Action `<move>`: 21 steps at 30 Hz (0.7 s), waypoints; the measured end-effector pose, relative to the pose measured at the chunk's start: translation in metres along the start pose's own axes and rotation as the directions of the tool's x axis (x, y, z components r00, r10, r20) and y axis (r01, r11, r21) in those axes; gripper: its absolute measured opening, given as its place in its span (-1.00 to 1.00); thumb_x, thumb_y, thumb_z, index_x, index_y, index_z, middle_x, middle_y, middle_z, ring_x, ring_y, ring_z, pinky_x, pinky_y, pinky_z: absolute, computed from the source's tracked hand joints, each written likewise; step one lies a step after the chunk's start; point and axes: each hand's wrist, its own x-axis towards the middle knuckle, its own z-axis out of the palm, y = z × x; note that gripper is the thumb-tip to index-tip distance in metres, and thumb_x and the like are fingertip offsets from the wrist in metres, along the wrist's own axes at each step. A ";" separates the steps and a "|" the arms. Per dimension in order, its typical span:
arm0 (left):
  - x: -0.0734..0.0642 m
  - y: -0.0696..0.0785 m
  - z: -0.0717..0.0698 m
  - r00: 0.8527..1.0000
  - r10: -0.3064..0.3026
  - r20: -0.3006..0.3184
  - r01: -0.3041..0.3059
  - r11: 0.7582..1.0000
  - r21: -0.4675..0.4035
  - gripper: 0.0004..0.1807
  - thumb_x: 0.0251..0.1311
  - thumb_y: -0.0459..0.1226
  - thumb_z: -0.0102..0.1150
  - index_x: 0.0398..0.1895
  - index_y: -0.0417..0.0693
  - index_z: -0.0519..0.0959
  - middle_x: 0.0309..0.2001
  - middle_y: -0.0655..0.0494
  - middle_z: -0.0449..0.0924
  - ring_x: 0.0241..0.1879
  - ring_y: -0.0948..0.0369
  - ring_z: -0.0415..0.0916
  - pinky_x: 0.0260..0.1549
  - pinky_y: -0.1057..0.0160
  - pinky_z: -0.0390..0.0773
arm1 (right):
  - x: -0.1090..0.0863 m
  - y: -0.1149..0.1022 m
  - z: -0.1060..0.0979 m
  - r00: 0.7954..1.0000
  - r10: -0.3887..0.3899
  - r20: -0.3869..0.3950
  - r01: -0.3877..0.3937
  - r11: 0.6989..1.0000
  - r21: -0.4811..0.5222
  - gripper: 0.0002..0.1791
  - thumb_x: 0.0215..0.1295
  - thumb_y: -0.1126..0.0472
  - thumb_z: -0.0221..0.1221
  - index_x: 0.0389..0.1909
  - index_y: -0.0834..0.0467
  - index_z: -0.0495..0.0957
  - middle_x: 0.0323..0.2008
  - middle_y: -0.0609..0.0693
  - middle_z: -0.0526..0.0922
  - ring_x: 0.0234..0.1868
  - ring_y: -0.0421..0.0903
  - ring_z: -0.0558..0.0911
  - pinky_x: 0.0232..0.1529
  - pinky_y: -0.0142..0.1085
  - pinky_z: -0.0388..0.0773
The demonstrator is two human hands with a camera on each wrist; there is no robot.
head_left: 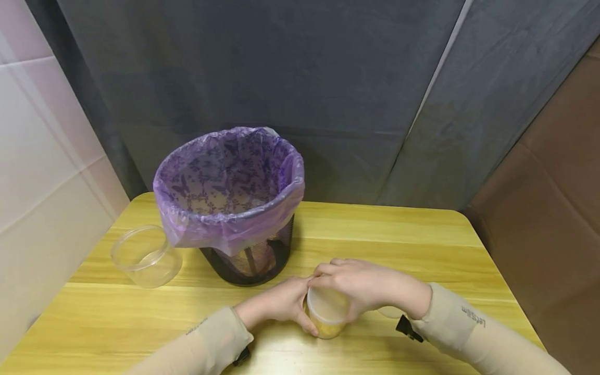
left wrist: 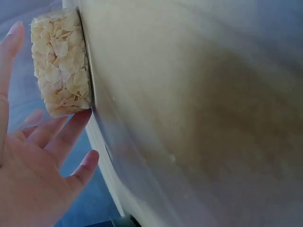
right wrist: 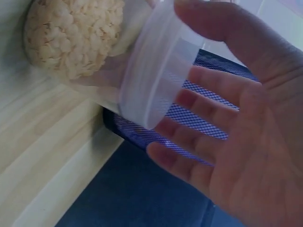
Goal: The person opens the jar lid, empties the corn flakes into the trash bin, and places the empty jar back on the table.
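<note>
"Flake tub [head_left: 330, 329]: how many, and where?"

"Just one. Stands on the yellow wood-grain table [head_left: 398, 234], in front of the bin and to its right, between two hands. Holds pale yellow flakes [left wrist: 59, 61] behind a clear wall, too many to count. Carries one translucent whitish lid [head_left: 328, 304] on top."

"And the hands? One at a time, please."

"Left hand [head_left: 283, 302]: thumb and fingers curved round the tub's left side, fingers spread apart from one another in the left wrist view. Right hand [head_left: 358, 284]: over the lid and gripping its rim, thumb at one edge, fingertips at another. Strength of either hold: impossible to tell."

"Sleeves?"

"Two, pale beige [head_left: 487, 333], with one black piece [head_left: 410, 329] near each cuff."

"Anything else on the table?"

"One black mesh bin [head_left: 281, 255], lined with one purple bag [head_left: 234, 232], folded over the rim and printed with butterflies. One clear round container [head_left: 154, 273], just left of the bin. One pale round edge [head_left: 391, 312] beside the right wrist, too hidden to name."

"Backdrop?"

"One dark grey curtain [head_left: 258, 62] behind, one pale panel [head_left: 42, 146] at left, one brown panel [head_left: 553, 166] at right."
</note>
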 end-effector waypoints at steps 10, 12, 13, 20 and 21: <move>0.001 0.000 0.003 1.000 -0.009 -0.008 0.008 1.000 -0.030 0.07 -0.35 -0.01 0.58 0.35 0.02 0.26 0.10 0.26 0.50 0.05 0.35 0.43 0.11 0.28 0.38 | -0.002 -0.008 -0.005 0.998 0.059 0.019 -0.059 0.998 -0.029 -0.06 -0.22 0.01 0.51 0.30 0.07 0.39 0.21 -0.05 0.41 0.18 -0.07 0.42 0.14 -0.10 0.41; 0.001 0.000 0.003 1.000 -0.009 -0.003 0.009 0.999 -0.052 0.04 -0.35 -0.03 0.58 0.32 0.02 0.28 0.09 0.28 0.50 0.05 0.36 0.43 0.11 0.28 0.38 | -0.003 -0.010 -0.005 0.996 0.085 -0.009 -0.085 0.995 -0.055 -0.10 -0.15 -0.11 0.45 0.29 0.08 0.39 0.21 0.02 0.43 0.16 -0.02 0.43 0.11 -0.05 0.43; 0.001 -0.001 0.003 1.000 -0.010 -0.003 0.010 0.998 -0.060 0.02 -0.35 -0.04 0.58 0.31 0.03 0.29 0.08 0.30 0.51 0.04 0.37 0.43 0.11 0.28 0.38 | -0.003 -0.011 -0.005 0.995 0.098 -0.029 -0.100 0.992 -0.075 -0.11 -0.12 -0.18 0.41 0.27 0.09 0.40 0.19 0.04 0.45 0.13 -0.01 0.46 0.09 -0.04 0.44; 0.002 -0.001 0.003 0.999 0.023 -0.026 -0.026 0.995 -0.093 -0.02 -0.35 -0.10 0.60 0.26 0.08 0.30 0.04 0.30 0.54 -0.02 0.38 0.47 0.06 0.31 0.43 | -0.001 -0.018 -0.005 0.976 0.164 -0.145 -0.191 0.962 -0.194 -0.20 -0.10 -0.41 0.28 -0.01 0.16 0.57 -0.29 -0.03 0.60 -0.37 -0.08 0.60 -0.36 -0.23 0.58; 0.002 -0.001 0.003 0.999 0.026 -0.024 -0.028 0.994 -0.101 -0.03 -0.35 -0.10 0.60 0.26 0.08 0.30 0.03 0.30 0.54 -0.02 0.38 0.47 0.05 0.31 0.43 | 0.000 -0.019 -0.005 0.973 0.174 -0.149 -0.202 0.960 -0.196 -0.20 -0.12 -0.41 0.29 -0.05 0.17 0.58 -0.33 -0.03 0.59 -0.42 -0.09 0.59 -0.41 -0.25 0.57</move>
